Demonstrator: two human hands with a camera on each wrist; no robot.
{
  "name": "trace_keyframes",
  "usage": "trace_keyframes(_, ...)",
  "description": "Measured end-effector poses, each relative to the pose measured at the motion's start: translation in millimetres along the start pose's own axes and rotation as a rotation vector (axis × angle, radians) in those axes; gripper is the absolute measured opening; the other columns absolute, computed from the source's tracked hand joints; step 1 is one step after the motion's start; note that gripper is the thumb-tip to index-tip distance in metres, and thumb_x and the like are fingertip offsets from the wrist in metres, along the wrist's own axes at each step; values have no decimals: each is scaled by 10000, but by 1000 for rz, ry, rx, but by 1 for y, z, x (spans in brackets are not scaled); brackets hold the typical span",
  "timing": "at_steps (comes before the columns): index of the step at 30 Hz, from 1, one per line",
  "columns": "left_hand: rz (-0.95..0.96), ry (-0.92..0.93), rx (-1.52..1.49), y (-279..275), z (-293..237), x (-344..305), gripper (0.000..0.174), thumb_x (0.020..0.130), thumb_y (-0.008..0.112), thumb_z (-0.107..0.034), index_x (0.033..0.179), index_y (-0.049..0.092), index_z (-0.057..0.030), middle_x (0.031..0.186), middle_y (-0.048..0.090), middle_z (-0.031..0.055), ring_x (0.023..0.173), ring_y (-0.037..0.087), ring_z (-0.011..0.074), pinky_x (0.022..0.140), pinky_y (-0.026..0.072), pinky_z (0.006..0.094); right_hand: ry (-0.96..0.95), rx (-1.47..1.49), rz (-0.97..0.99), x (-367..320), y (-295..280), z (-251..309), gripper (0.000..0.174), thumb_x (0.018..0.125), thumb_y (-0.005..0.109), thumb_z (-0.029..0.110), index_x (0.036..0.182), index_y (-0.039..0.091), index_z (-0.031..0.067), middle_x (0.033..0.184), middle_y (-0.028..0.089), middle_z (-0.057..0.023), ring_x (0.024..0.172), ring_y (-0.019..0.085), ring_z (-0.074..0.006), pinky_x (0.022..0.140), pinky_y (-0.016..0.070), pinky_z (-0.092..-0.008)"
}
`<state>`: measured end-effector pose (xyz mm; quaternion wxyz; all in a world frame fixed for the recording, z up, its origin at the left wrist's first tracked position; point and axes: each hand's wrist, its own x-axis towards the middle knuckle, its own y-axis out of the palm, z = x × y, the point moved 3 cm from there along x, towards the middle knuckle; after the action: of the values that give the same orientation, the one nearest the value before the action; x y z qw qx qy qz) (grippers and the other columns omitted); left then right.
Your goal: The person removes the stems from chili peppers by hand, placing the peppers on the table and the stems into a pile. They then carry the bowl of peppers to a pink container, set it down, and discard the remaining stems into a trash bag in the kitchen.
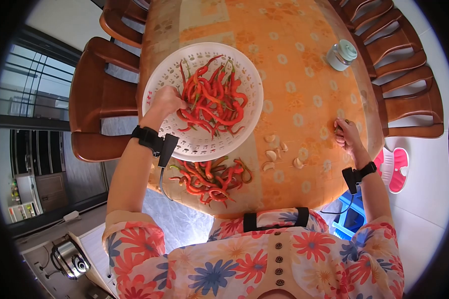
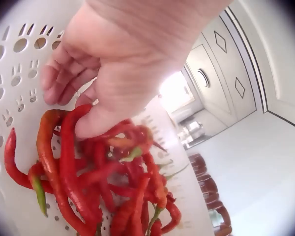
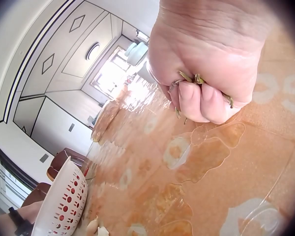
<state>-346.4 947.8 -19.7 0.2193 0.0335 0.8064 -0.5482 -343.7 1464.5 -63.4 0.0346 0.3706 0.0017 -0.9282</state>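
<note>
Inside the white perforated basket (image 1: 157, 82), my left hand (image 1: 168, 101) is at the left edge of a heap of red chili peppers (image 1: 217, 94). Its thumb and forefinger pinch one long red chili pepper (image 2: 71, 152) near its upper end, while the other fingers curl loosely. Over at the right side of the table, my right hand (image 1: 348, 135) is curled in a fist close to the tablecloth. Green chili stems (image 3: 199, 78) poke out between its fingers and palm. A second pile of red chili peppers (image 1: 212, 179) lies on the table in front of the basket.
Several garlic cloves (image 1: 270, 155) lie on the patterned orange tablecloth (image 1: 294, 99) between the hands. A glass jar with a pale lid (image 1: 341, 55) stands at the far right. Brown chairs (image 1: 105, 99) line both sides, and a blue stool (image 1: 351, 217) is below the table edge.
</note>
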Motion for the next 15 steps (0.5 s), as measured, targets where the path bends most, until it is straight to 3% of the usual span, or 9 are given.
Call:
trace_keyframes(3, 116, -144, -256, 1, -1, -5, 222, 591, 721, -122, 746, 612, -6, 642, 584, 102, 625, 595, 206, 568, 470, 360, 1, -4, 4, 0, 0, 0, 257, 896, 475, 294, 713, 445, 116, 471, 247, 72, 343, 225, -43, 324, 143, -202)
trace_keyframes(5, 243, -181, -491, 2, -3, -8, 228, 619, 679, -102, 795, 588, 10, 656, 579, 77, 589, 571, 178, 541, 465, 313, 1, -9, 1, 0, 1, 1, 257, 896, 474, 293, 713, 444, 115, 471, 247, 72, 343, 224, -43, 324, 143, -202)
trace_keyframes(9, 217, -194, -702, 3, -9, -17, 189, 637, 650, -27, 805, 576, 19, 701, 588, 95, 673, 598, 197, 557, 480, 301, 5, -11, -1, 1, 1, 1, 257, 896, 474, 293, 711, 442, 117, 469, 241, 74, 342, 218, -41, 324, 141, -201)
trace_keyframes(11, 217, -126, -921, 6, -12, -17, 310, 652, 644, -12, 938, 535, 34, 761, 595, 108, 669, 597, 175, 515, 452, 253, 5, -15, -4, 0, 2, 1, 257, 896, 474, 293, 710, 442, 118, 469, 239, 74, 341, 216, -40, 324, 141, -201)
trace_keyframes(12, 217, -127, -923, 6, -16, -18, 310, 652, 644, -12, 938, 535, 34, 761, 595, 108, 669, 597, 175, 515, 452, 253, 8, -13, -6, 0, 2, 1, 255, 896, 474, 291, 710, 442, 119, 469, 239, 75, 341, 215, -40, 323, 140, -202)
trace_keyframes(15, 337, -129, -1084, 4, -23, -24, 408, 682, 631, -17, 1064, 489, 5, 841, 616, 97, 740, 604, 162, 587, 464, 274, 5, -13, -8, 0, 3, 2, 251, 895, 472, 285, 709, 442, 120, 469, 239, 75, 341, 214, -40, 323, 140, -202)
